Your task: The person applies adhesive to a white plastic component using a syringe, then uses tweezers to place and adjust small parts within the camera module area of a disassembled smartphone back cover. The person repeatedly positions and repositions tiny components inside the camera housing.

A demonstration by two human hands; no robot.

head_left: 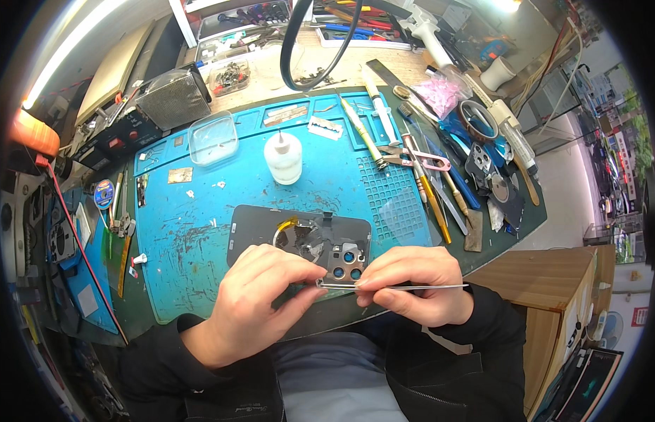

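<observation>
My left hand [253,295] is closed in a pinch, thumb and forefinger on a tiny pale piece [320,283] too small to name. From the other side my right hand [415,281] grips a pair of thin metal tweezers [440,287]. Their tips reach that piece at my left fingertips. Just beyond both hands a dark phone back panel [253,228] lies flat on the blue work mat [180,246]. Three round camera lenses [348,257] show at its right end, and a torn dark film with a yellow edge covers its middle. My hands hide part of its near edge.
Past the panel stand a white dropper bottle [283,162] and a clear plastic tub [213,138]. Screwdrivers, pink-handled pliers [434,162] and blades crowd the right side. A black cable loop [289,63] hangs overhead. A wooden cabinet [552,281] stands at the right.
</observation>
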